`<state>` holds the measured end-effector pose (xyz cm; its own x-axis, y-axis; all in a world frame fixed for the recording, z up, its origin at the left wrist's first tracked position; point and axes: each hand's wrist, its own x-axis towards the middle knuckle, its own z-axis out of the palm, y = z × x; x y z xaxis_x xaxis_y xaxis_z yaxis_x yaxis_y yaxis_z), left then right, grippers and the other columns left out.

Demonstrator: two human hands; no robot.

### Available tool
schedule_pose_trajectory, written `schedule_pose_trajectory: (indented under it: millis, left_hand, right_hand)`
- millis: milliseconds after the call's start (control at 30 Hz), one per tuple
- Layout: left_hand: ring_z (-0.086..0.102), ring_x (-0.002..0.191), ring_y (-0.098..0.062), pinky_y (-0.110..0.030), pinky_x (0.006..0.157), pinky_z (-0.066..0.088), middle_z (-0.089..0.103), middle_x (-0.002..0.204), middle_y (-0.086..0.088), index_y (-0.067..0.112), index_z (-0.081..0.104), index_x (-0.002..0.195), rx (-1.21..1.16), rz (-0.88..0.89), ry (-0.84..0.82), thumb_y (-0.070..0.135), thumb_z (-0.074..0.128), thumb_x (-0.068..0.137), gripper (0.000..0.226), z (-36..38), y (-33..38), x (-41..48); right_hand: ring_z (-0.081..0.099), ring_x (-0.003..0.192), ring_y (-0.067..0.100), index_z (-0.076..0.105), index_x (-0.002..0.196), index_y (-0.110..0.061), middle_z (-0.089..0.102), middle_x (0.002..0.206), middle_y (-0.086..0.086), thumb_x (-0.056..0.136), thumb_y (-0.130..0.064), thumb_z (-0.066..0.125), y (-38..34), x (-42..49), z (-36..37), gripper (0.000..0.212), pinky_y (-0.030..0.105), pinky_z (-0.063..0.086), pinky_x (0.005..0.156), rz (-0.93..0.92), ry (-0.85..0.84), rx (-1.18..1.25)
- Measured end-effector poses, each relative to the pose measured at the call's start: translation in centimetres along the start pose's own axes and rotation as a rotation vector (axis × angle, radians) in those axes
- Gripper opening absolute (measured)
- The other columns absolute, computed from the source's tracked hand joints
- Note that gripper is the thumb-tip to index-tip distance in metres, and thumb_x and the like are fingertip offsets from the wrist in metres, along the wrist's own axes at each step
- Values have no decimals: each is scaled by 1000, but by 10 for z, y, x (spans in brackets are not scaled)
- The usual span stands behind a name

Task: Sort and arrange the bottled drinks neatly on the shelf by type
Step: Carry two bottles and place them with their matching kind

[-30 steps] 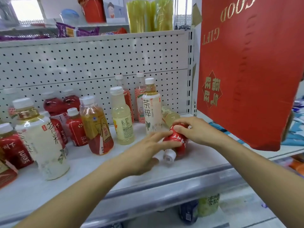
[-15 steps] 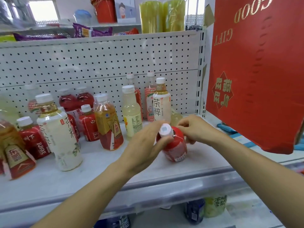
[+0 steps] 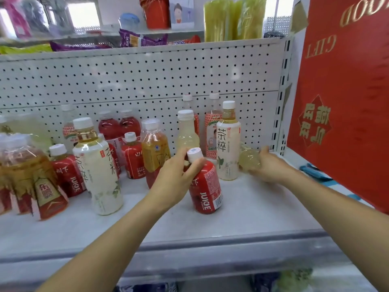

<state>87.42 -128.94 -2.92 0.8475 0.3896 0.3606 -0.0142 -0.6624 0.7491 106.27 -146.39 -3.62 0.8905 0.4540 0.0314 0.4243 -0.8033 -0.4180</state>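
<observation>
Two hands reach the shelf (image 3: 252,209): the left hand (image 3: 174,178) grips the neck of the upright red juice bottle (image 3: 207,190) near the front, and the right hand (image 3: 271,165) curls round a pale bottle (image 3: 249,158) lying beside the tea bottle (image 3: 228,144).

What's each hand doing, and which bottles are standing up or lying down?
red juice bottle: upright on the shelf, cap on.
left hand: grips the red juice bottle's neck.
pale yellow bottle: lying on its side.
right hand: holds the pale yellow bottle.
white tea bottle: standing upright, cap on.
</observation>
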Motion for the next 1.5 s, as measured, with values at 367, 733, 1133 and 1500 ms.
schedule_pose_trajectory:
  millis: [367, 733, 1133, 1500]
  left_hand:
    - [58, 97, -11, -23, 69, 47, 60, 106, 8, 32, 41, 109, 206, 61, -47, 44, 45, 101, 15, 18, 22, 1]
    - [60, 100, -19, -40, 86, 53, 64, 115, -4, 16, 49, 117, 164, 89, -53, 40, 49, 101, 29, 67, 51, 19]
    - [57, 109, -27, -51, 93, 49, 59, 119, -6, 14, 50, 121, 43, 90, -39, 38, 48, 102, 31, 116, 64, 40]
    - [15, 148, -19, -36, 122, 16, 17, 160, -6, 11, 11, 156, 6, 67, 395, 27, 57, 99, 75, 23, 29, 62]
  right_hand:
    - [57, 75, 24, 58, 91, -15, 60, 86, 6, 75, -42, 72, -1, -46, -81, 35, 32, 40, 55, -66, 430, 109]
    - [52, 63, 17, 60, 78, -11, 59, 77, 5, 80, -43, 72, -5, -23, -92, 34, 28, 31, 50, -45, 475, 206]
    - [59, 70, 22, 62, 83, -19, 64, 81, 5, 84, -63, 61, 4, -7, -88, 44, 32, 38, 57, -53, 417, 158]
    - [51, 114, 17, 51, 137, -18, 54, 122, -4, 95, -54, 52, 13, -7, -70, 55, 36, 40, 88, -147, 389, 658]
